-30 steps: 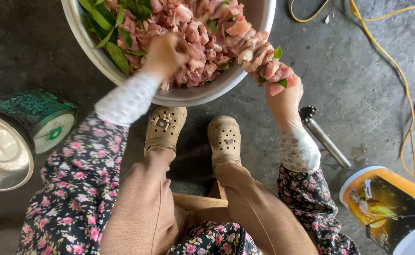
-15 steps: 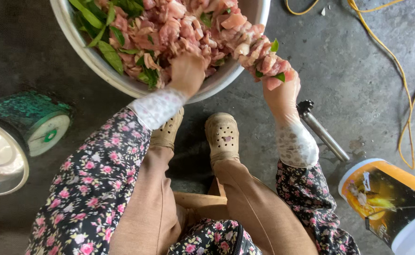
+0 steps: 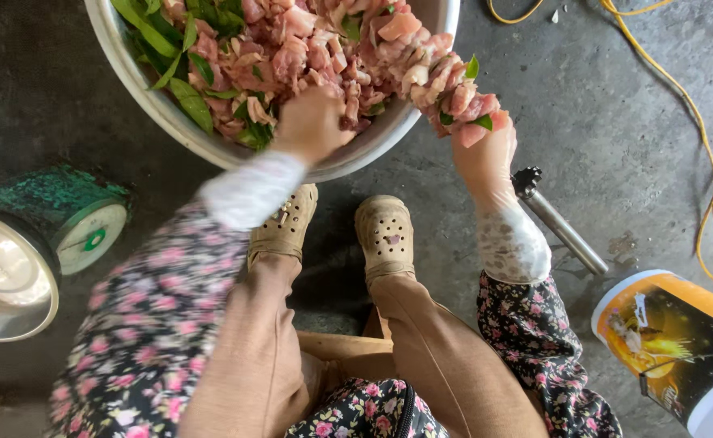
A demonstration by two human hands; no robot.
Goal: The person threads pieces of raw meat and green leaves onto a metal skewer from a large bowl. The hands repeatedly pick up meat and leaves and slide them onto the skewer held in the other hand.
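A large metal bowl (image 3: 141,89) on the concrete floor holds raw pink meat chunks (image 3: 308,49) mixed with green leaves (image 3: 178,49). My left hand (image 3: 312,123) reaches over the near rim into the meat, fingers curled among the pieces. My right hand (image 3: 486,150) is raised beside the bowl's right rim and grips a row of meat pieces with leaf bits (image 3: 454,97), seemingly strung on a skewer. Both forearms wear white sleeve covers over floral sleeves.
My feet in tan clogs (image 3: 385,231) stand just below the bowl. A green kitchen scale (image 3: 64,215) with a metal pan (image 3: 3,280) sits at left. A metal rod (image 3: 559,223) lies at right, an orange bucket (image 3: 665,337) at lower right, a yellow cord (image 3: 697,122) beyond.
My left hand has drawn back from the middle of the bowl toward the near rim. My right hand still holds the strung meat at about the same spot.
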